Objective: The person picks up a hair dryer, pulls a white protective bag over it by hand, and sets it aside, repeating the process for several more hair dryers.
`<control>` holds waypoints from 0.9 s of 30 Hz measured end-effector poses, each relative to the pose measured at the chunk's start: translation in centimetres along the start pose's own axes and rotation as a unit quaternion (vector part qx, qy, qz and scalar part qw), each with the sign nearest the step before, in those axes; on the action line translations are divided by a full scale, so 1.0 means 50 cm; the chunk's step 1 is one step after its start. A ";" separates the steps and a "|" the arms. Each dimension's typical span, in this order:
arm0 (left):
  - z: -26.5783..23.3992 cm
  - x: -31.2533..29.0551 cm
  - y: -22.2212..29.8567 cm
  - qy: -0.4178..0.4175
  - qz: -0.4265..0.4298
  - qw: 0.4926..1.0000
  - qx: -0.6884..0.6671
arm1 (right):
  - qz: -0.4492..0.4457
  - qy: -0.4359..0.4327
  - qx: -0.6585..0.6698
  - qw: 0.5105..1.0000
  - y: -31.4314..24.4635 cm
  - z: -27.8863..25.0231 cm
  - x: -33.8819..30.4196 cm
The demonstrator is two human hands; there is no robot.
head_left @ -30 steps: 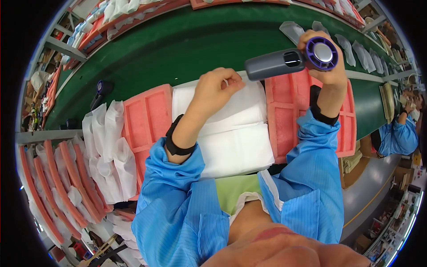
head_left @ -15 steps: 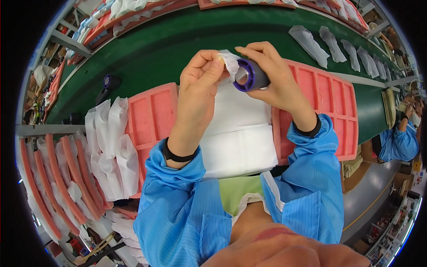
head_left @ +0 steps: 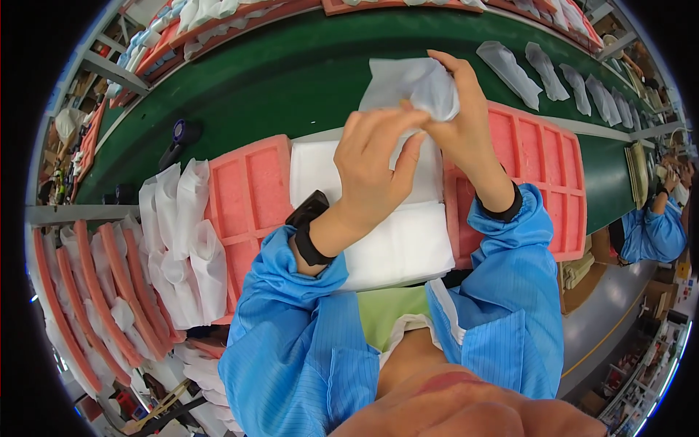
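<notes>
From where I stand, the right hand (head_left: 472, 120) is wrapped around the right side of a translucent white bag (head_left: 400, 81), a rounded shape showing faintly through it. The left hand (head_left: 375, 156) is just below, thumb and fingers apart, its tips blurred; I can't tell whether they touch the film. I'd say a firm but light hold on the bulge matters most, with the left fingers smoothing the loose film without tugging. Beyond the grip spreads the green worktop (head_left: 277, 87); nearer the body lies a white stack (head_left: 397, 244) between 2 pink foam trays (head_left: 535, 142). Well left of the hands sits a dark fan with a purple rim (head_left: 186, 132); beyond them to the right, a row of bags (head_left: 510, 73), and farther off, a co-worker's blue sleeve (head_left: 655, 229).
</notes>
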State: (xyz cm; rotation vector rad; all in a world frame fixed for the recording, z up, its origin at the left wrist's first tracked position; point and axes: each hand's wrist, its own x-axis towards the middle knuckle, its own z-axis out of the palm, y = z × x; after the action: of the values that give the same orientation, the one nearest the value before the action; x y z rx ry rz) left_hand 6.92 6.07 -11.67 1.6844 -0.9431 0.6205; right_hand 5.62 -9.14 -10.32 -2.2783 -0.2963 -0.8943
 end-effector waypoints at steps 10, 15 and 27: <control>-0.076 0.060 -0.013 -0.053 -0.188 0.899 -0.392 | -0.020 -0.120 0.188 0.975 -0.008 -0.024 0.015; -0.085 0.050 -0.036 -0.029 -0.089 0.914 -0.395 | 0.048 -0.205 0.227 0.951 0.012 -0.005 -0.016; -0.078 0.043 -0.015 0.053 0.041 0.998 0.020 | 0.005 -0.040 -0.149 0.988 -0.011 0.009 -0.018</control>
State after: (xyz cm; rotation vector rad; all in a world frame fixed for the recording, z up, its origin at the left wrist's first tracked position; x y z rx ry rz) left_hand 8.92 9.25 -9.19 1.6378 -0.9322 0.7819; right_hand 4.94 -8.42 -10.90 -2.5931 -0.1957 -0.8921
